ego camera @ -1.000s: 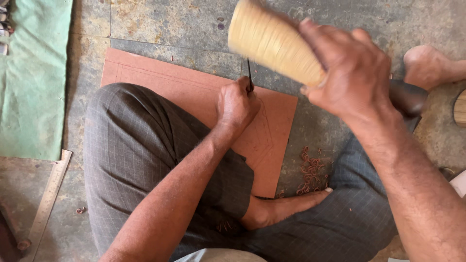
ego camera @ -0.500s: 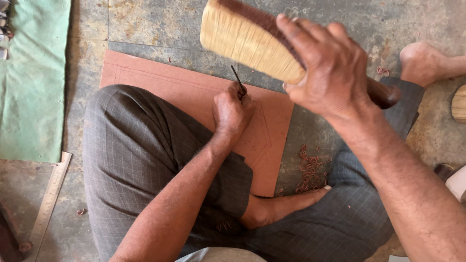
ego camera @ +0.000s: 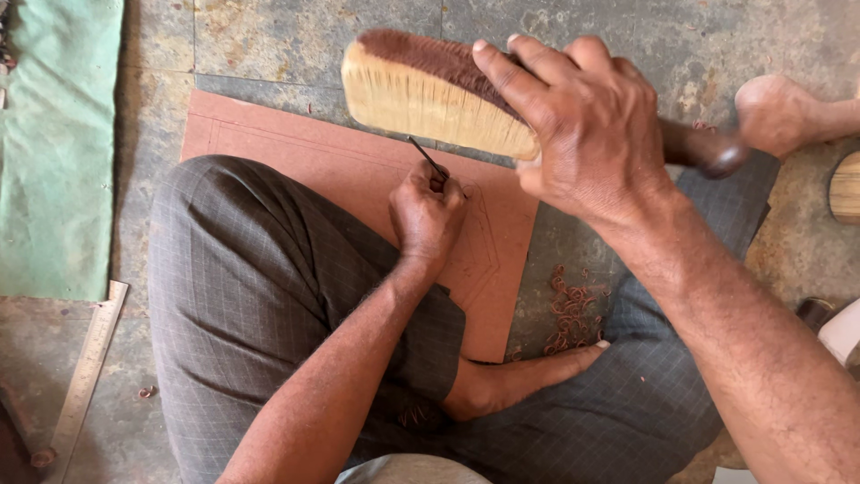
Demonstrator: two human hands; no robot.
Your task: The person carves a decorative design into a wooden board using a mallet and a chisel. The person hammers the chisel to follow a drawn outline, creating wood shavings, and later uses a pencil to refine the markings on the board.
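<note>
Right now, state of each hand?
Left hand: closed on a thin dark metal chisel, tip on the reddish-brown flat board.
Right hand: closed on a pale wooden mallet, raised above the board.

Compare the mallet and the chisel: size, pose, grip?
Size: the mallet is thick and blocky; the chisel is a thin dark rod. Pose: the mallet is held above the board, clear of it; the chisel is tilted with its lower end hidden in the fist at the board. Grip: the right hand wraps the mallet from above; the left hand fists around the chisel, resting on the board. Both are hand-held over the board.
</note>
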